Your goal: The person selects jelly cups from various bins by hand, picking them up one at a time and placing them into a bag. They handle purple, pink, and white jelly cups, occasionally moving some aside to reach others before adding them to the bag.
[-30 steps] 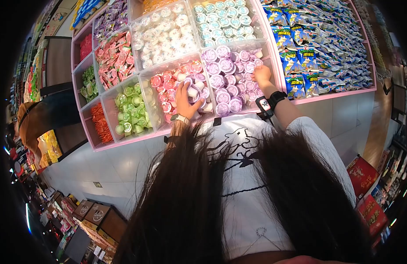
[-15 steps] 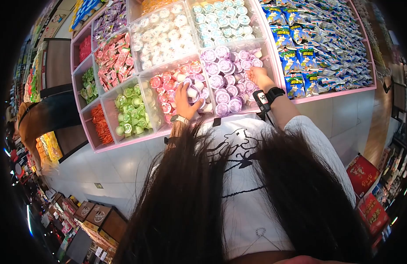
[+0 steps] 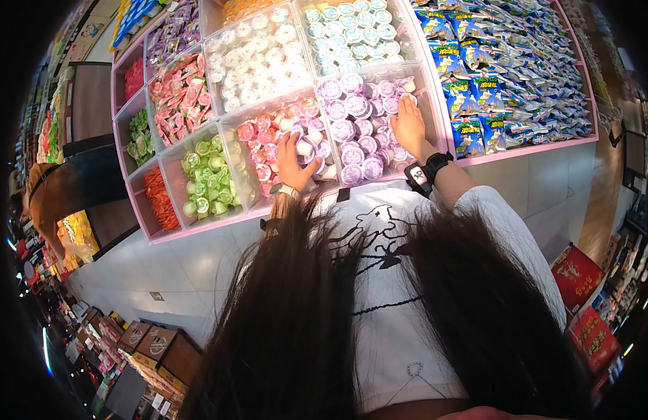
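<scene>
I count one left hand (image 3: 292, 165) and one right hand (image 3: 409, 129). Purple cups (image 3: 351, 155) are more than twenty, white cups (image 3: 259, 53) also; green cups (image 3: 213, 173) are more than ten. These are too crowded for exact counting. The red boxes (image 3: 577, 276) are two.

Small round purple-lidded cups (image 3: 353, 130) fill a clear compartment (image 3: 425, 98). On its left they sit mostly lid up, close together and partly overlapping; on its right they lie more jumbled. More purple-topped cups (image 3: 314, 137) lie heaped just left, some tipped, showing whitish sides.
</scene>
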`<state>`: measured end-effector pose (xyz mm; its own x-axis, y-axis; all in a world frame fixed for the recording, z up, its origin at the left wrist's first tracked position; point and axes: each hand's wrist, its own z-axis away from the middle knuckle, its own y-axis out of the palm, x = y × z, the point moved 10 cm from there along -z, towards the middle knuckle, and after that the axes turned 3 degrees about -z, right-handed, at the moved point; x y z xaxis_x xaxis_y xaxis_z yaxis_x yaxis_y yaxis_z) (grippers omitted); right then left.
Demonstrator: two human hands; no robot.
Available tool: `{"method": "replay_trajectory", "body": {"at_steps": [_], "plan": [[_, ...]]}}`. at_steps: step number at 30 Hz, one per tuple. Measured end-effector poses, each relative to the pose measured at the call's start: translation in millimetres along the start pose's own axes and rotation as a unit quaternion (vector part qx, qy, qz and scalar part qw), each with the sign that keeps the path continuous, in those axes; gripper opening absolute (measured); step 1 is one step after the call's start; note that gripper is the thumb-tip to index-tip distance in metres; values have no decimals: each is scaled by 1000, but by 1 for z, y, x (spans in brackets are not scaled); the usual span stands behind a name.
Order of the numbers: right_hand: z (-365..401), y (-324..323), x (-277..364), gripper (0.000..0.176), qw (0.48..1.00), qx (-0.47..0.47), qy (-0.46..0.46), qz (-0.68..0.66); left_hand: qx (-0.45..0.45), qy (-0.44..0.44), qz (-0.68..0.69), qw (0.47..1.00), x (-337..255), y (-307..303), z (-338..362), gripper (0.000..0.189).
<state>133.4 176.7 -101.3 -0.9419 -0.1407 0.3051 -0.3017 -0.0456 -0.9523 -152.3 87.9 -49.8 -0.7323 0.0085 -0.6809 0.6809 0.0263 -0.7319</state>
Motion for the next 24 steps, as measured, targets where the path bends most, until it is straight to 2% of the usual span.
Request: {"method": "replay_trajectory", "body": {"at_steps": [2,5,8,11,14,17,20,24], "plan": [[2,3,1,52,1000,22,16,7,2,-1,-1,1000,0,0,0,74],[-6,-7,16,54,999,47,-7,10,3,-1,2,1000,0,0,0,74],[-20,5,35,56,995,38,-95,-1,0,3,-1,1000,1,1,0,74],[-31,6,42,56,994,25,-103,9,1,9,5,1000,1,1,0,73],[-39,21,34,56,996,68,-50,-4,1,6,6,1000,2,0,1,73],[-37,20,35,56,996,84,-35,-2,6,-5,7,1000,3,1,0,74],[-39,20,36,57,993,111,-46,12,15,-12,8,1000,1,1,-1,73],[-38,22,36,58,993,95,-49,39,12,-12,-4,1000,1,0,-1,74]]}}
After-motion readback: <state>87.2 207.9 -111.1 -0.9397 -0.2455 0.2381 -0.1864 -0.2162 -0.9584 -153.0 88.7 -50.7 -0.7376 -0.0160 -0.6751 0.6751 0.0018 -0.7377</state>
